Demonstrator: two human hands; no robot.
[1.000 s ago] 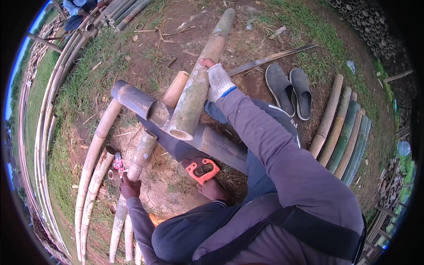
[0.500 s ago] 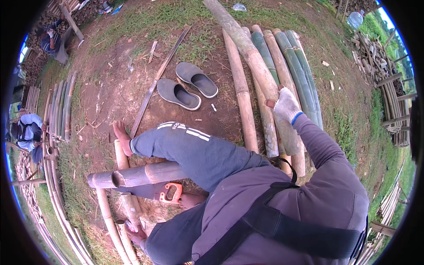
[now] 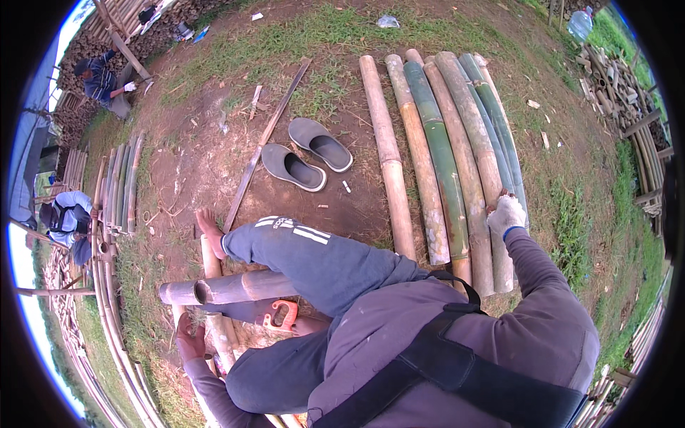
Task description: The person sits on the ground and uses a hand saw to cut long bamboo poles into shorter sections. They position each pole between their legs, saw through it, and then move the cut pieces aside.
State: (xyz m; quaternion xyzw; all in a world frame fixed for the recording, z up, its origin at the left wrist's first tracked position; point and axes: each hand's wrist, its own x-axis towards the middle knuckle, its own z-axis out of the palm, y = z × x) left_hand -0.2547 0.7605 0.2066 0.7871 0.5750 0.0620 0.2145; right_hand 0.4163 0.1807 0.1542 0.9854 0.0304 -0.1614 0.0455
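My right hand [image 3: 506,214], in a whitish glove with a blue cuff, is closed on the near part of a thick pale bamboo pole [image 3: 474,121]. That pole lies within a row of green and tan bamboo poles [image 3: 440,150]. On the left, my bare left hand [image 3: 190,338] is open with fingers apart, just below the end of a dark bamboo length [image 3: 246,287]. That length rests across thinner bamboo supports, partly hidden by my leg. An orange-handled saw [image 3: 280,316] shows below it, its blade mostly hidden.
Grey slip-on shoes [image 3: 292,167] sit on the dirt beside a long thin wooden strip [image 3: 267,135]. Two other people [image 3: 107,82] are at the far left, near stacked bamboo [image 3: 121,185]. A clear water jug [image 3: 580,25] and a bamboo pile [image 3: 614,93] stand at the right.
The thick pole, earlier slanted across the others under my right hand, now lies alongside them; that hand has moved right and nearer. My left hand has moved up toward the dark bamboo's end.
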